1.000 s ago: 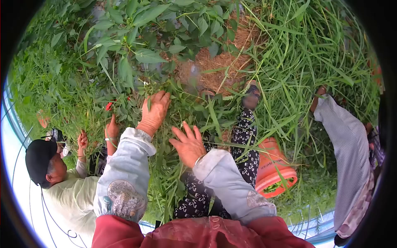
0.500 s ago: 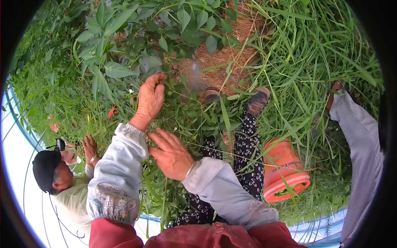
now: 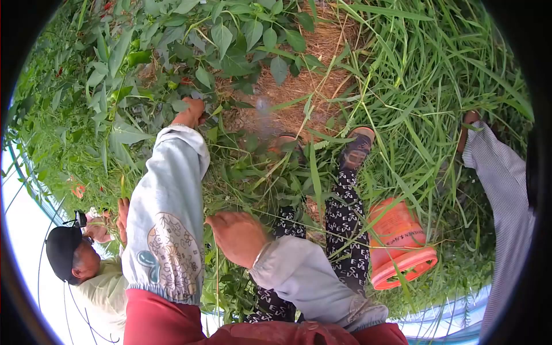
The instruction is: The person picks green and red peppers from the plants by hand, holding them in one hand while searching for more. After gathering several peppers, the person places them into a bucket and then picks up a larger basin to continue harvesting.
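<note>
My left hand [image 3: 192, 113] reaches into the pepper plant [image 3: 221, 37], its fingers mostly hidden by leaves and by the hand itself. Close to it, green peppers [image 3: 138, 57] hang among the foliage. My right hand [image 3: 238, 237] is lower down, beside my left sleeve and above the weeds. Its back faces me and its fingers curl under. Whatever they hold, if anything, is hidden. An orange bucket [image 3: 397, 227] with printed writing leans over in the grass to the right of my legs, its mouth tilted toward me.
Tall grass [image 3: 420, 86] fills the right side. Dry straw [image 3: 313, 86] covers the ground ahead of my shoes [image 3: 356, 149]. A person in a black cap [image 3: 62, 244] works at the left. A striped sleeve [image 3: 497, 172] of another person reaches in at the right.
My left hand has moved forward and slightly left, deeper into the leaves. My right hand's spread fingers have curled under. The view has shifted slightly.
</note>
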Motion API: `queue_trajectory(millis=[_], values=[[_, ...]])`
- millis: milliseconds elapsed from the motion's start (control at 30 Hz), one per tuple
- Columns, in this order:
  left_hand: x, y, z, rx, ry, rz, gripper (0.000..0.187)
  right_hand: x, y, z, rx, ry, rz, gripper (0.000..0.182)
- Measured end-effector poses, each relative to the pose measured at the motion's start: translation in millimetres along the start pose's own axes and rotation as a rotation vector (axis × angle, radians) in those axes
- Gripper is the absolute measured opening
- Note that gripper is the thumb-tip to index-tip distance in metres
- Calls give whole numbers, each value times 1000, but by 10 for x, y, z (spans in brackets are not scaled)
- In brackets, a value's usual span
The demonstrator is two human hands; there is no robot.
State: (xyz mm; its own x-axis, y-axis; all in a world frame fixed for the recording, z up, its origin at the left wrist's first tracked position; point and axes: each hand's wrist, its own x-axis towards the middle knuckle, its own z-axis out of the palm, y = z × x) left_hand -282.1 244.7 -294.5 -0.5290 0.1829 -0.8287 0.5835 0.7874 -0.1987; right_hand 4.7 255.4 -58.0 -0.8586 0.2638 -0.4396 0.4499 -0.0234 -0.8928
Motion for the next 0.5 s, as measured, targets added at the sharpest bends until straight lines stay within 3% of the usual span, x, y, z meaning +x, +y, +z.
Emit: queue_trajectory(millis=[33,67,133,167,200,267,300,367,500], values=[[142,-96,213,-849,122,-484,21,-3,16,6,-6,-60,29,24],[201,-273,323,-850,126,-486,21,3,20,9,-12,-119,54,27],[155,-700,371,-147,259,431,21,21,23,-32,6,-117,67,27],[-326,-198,35,-142,262,428,21,27,15,-47,23,-115,87,27],[-933,119,-324,-692,-67,-24,25,34,22,-42,18,-96,93,26],[-1059,-144,-137,-472,-45,399,26,43,23,-81,72,-59,96,26],[-1209,-154,-139,-470,-47,398,26,39,21,-102,130,-25,105,25],[-1532,-122,-149,-123,-123,489,25,77,-4,-232,213,-59,129,24],[-1853,-107,27,-192,-15,646,25,103,53,-304,278,22,158,22]])
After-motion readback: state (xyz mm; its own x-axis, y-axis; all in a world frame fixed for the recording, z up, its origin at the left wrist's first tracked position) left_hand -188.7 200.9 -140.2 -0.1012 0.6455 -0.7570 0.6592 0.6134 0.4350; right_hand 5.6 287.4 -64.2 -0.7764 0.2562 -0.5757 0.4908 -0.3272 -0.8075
